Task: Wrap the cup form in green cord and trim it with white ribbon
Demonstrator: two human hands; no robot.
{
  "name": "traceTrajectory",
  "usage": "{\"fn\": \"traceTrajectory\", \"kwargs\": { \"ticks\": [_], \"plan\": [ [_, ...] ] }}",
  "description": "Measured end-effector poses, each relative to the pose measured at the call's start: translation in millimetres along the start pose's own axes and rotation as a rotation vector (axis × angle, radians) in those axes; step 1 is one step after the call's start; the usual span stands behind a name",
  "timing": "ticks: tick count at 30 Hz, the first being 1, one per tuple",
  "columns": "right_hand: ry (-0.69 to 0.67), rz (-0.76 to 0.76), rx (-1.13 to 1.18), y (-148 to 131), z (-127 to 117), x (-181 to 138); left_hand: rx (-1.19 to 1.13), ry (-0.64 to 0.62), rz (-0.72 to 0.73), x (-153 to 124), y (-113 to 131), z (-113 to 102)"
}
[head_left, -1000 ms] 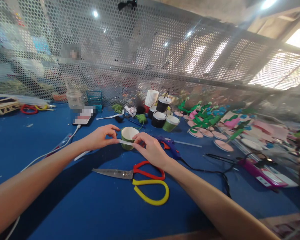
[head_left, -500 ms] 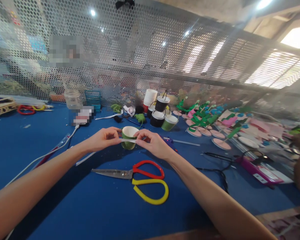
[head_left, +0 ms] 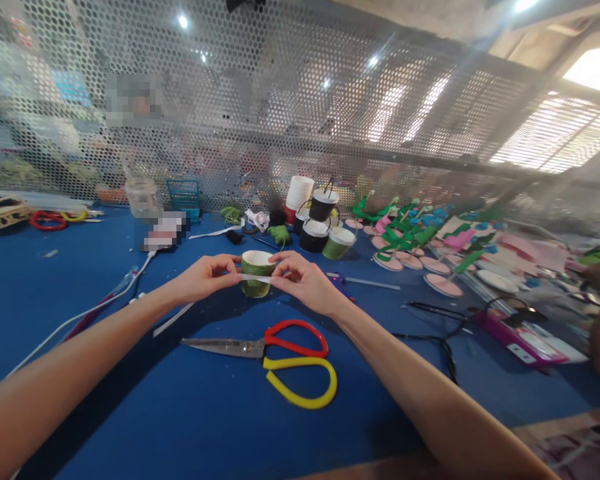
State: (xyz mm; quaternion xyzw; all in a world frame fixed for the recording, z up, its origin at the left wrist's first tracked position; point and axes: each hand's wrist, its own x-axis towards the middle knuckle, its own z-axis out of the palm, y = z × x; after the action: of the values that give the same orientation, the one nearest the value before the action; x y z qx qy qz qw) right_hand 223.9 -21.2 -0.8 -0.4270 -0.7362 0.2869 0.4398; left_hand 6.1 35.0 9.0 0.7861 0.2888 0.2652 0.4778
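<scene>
A green-wrapped paper cup (head_left: pixel 255 289) with a white inside stands between my hands. Across its near side runs a narrow white strip (head_left: pixel 257 279), stretched from one hand to the other. My left hand (head_left: pixel 216 275) pinches the strip at the cup's left, and my right hand (head_left: pixel 303 283) pinches it at the right, with fingertips close to the rim. Whether the fingers also press on the cup I cannot tell. Another length of white strip (head_left: pixel 174 319) slants over the table below my left wrist. Closer to me lie scissors (head_left: pixel 265 350) with one red and one yellow handle.
Behind the cup are green yarn (head_left: pixel 281 235), small black buckets (head_left: pixel 314 236), another green cup (head_left: pixel 339 244) and stacked white cups (head_left: pixel 300 193). Flower pieces (head_left: pixel 405 240) cover the right. A purple box (head_left: pixel 510 340) and black cord lie there too. A white cable (head_left: pixel 100 307) crosses the left.
The cup shows slightly further left and more upright between my hands. Both hands keep their pinch on the strip, with hardly any movement.
</scene>
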Motion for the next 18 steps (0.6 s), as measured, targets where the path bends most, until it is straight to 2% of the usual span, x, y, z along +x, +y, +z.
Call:
{"fn": "traceTrajectory", "kwargs": {
  "ticks": [18],
  "plan": [
    [0.178,0.065,-0.024,3.2,8.5,7.5,-0.044,0.095,-0.037,9.7,-0.8,-0.1]
  ]
}}
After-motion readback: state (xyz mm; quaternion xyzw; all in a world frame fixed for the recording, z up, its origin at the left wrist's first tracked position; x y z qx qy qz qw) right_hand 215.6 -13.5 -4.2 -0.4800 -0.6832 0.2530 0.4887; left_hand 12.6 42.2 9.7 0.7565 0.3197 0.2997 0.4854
